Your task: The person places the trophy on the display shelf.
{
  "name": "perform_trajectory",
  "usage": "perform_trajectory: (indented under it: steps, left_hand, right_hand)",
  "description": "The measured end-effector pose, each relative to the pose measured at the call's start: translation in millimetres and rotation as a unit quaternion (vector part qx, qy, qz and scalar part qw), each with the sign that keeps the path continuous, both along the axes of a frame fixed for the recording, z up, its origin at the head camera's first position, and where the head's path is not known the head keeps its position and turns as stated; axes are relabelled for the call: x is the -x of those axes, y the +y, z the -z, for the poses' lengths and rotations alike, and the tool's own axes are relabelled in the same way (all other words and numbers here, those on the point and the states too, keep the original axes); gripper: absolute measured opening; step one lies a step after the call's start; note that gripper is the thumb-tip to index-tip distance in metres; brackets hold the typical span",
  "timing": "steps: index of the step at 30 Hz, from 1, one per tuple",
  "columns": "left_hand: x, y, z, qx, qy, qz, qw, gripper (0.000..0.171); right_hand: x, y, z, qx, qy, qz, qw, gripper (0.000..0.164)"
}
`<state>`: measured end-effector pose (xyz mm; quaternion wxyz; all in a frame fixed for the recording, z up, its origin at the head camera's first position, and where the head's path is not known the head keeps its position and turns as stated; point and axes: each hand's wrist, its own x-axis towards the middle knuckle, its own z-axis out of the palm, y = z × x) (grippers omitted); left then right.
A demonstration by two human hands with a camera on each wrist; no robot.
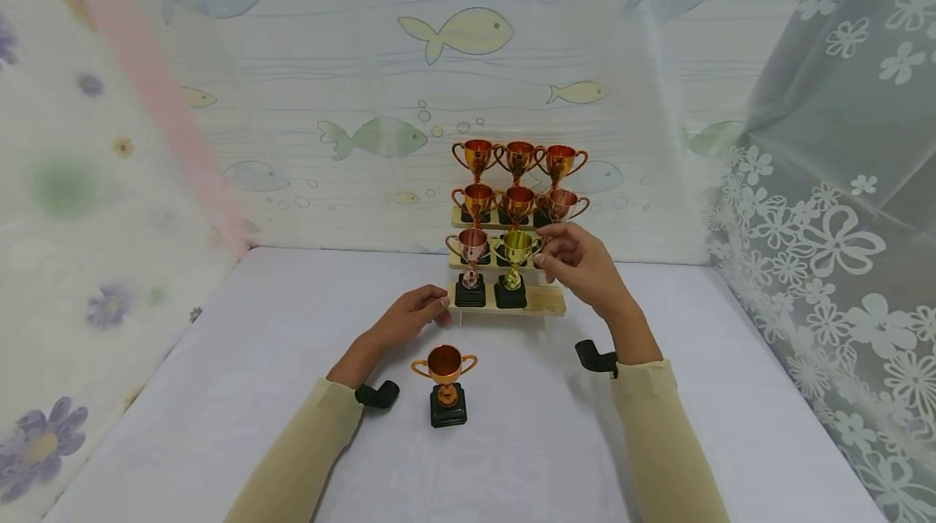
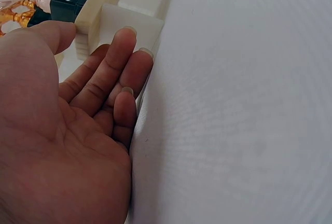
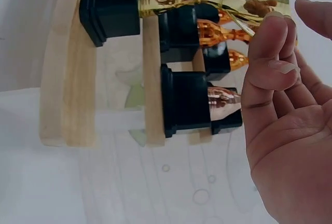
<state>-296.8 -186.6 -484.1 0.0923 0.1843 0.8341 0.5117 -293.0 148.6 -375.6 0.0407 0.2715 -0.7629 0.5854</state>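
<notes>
A tiered wooden display rack [image 1: 544, 301] carries several small two-handled trophy cups on black bases. On its lowest step stand a rose-gold trophy [image 1: 473, 247] and, to the right of it, a gold trophy [image 1: 517, 247]. My right hand [image 1: 585, 267] is beside the gold trophy's right handle, fingers bent; the right wrist view shows thumb and fingertips apart near the cup, with contact unclear. At the lowest step's left end is my left hand [image 1: 411, 316], its thumb [image 2: 62, 36] touching the wood, other fingers loosely bent below. A bronze-orange trophy [image 1: 446, 381] stands upright on the table in front.
Orange trophies [image 1: 520, 157] fill most of the upper steps, with another rose-gold trophy [image 1: 563, 203] on the right. A white cloth covers the table [image 1: 512, 458]. Fish-patterned sheeting [image 1: 351, 84] hangs behind, and flowered curtains [image 1: 841, 247] flank the table.
</notes>
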Motion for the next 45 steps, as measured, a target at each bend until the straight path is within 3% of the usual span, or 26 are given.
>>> perform_trajectory:
  steps: [7,14,20,28,32,40,45]
  left_hand:
    - [-0.9,0.8,-1.6,0.002,-0.001,-0.002,1.0,0.036]
    - [-0.3,0.8,-0.3,0.002,-0.005,-0.003,1.0,0.036]
    - [-0.2,0.1,1.1,-0.003,-0.005,0.001,1.0,0.036]
    - [-3.0,0.4,-3.9,-0.009,-0.007,0.008,0.9999,0.038]
    - [-3.5,0.5,-4.2,-0.008,-0.012,0.005,0.9999,0.036]
    - [-0.6,-1.2,1.7,-0.019,-0.001,0.011,0.9998,0.036]
    - [-1.9,-1.4,0.6,-0.012,0.006,0.013,0.9998,0.036]
  right_hand:
    - [-6.4,1.0,-9.2,0.035,0.023,-0.015,0.999,0.042]
    - [-26.2,-12.1,-27.6,0.024,0.04,-0.038,0.998,0.042]
    - [-22.3,-18.7,-17.3,0.002,0.046,-0.039,0.998,0.035]
    - [-26.3,-29.6,-13.3,-0.055,0.032,-0.079,0.995,0.022]
    - [-25.6,-37.5,-8.8,-0.092,0.017,-0.12,0.988,0.02]
    - [-23.4,-49.5,3.9,-0.121,-0.001,-0.24,0.963,0.023]
    - [-26.4,-55.9,7.8,-0.146,-0.01,-0.27,0.952,0.026]
